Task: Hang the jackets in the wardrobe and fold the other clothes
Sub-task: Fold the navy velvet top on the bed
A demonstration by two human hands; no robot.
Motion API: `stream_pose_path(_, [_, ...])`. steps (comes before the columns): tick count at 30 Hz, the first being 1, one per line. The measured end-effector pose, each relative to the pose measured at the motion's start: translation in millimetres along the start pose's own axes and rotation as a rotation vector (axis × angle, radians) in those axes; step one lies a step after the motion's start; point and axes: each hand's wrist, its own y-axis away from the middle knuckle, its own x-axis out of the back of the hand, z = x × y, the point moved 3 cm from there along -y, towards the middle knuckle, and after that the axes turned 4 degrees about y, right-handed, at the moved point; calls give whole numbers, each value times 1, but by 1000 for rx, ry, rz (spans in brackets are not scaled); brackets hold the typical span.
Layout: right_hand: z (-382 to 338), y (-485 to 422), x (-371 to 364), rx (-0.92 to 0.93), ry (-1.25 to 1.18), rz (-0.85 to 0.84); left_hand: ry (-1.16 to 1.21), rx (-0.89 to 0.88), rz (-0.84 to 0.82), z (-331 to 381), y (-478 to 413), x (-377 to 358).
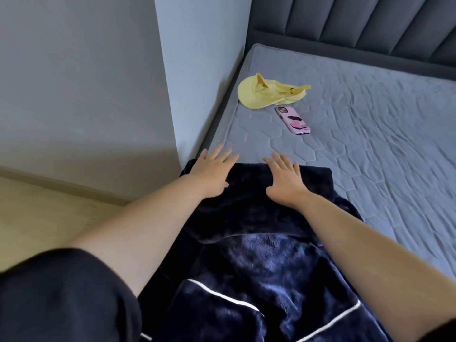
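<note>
Head view is looking down over a wide bed with a grey quilted mattress (370,144) and a padded dark grey headboard (357,18), which is serving as the folding surface. Lying along its near left edge is a dark navy plush garment with white piping (259,267), spread long toward the person, its far part already doubled over itself in a thick layer; it is looking like a fleecy robe or pyjama piece, so probably one of the clothes to fold, not hang. Both hands are resting flat on that far fold, apparently smoothing it so the soft pile is lying even before the next fold. Fingers of the left hand (213,169) are lying straight and spread, gripping nothing, its tips reaching past the cloth's edge onto the mattress. Likewise the right hand (286,178) is pressing palm down, released. Further back, well apart from the garment, a pale yellow cap (266,93) is lying crumpled, and just beside it a phone in a pink patterned case (293,120).
</note>
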Motion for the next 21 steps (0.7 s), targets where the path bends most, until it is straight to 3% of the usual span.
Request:
stream_pose_path(5, [13,-29,14,-54,119,-410,191,157,-420,-34,-10,5])
stream_pose_path(10, [16,-30,36,-17,128,-607,155,134,-460,-32,-7,17])
stream_pose_path(15, [13,-16,69,-62,272,-345,-180,182,-57,-13,14,44])
stream_pose_path(21, [-10,4,130,55,528,367,-238,240,373,1,41,101])
